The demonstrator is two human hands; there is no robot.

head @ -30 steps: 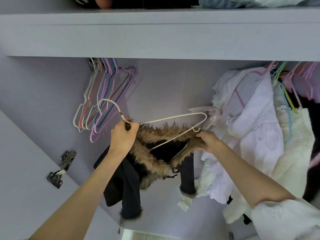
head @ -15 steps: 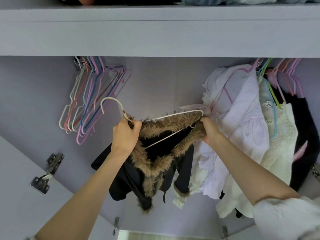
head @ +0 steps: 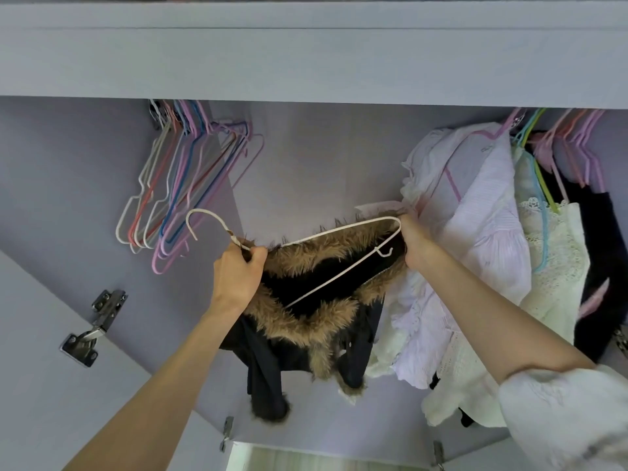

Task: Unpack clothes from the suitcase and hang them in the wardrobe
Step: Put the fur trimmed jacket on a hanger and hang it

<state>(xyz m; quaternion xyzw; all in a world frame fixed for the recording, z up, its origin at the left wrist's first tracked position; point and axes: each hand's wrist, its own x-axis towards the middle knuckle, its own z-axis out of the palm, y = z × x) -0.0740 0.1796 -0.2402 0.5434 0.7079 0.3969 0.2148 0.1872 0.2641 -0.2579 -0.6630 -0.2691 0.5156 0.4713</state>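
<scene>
You are partway through: several pale garments (head: 475,232) already hang at the right of the wardrobe rail, a bunch of empty hangers (head: 180,185) waits at the left, and the dark fur-trimmed coat (head: 316,300) in your grasp is not yet hooked on, held up in the gap between them; the suitcase is out of view, so what remains in it cannot be judged. Your left hand (head: 236,277) is curled round the neck of the white hanger (head: 339,263) just below its hook. Your right hand (head: 413,243) grips the hanger's far shoulder together with the fur collar.
</scene>
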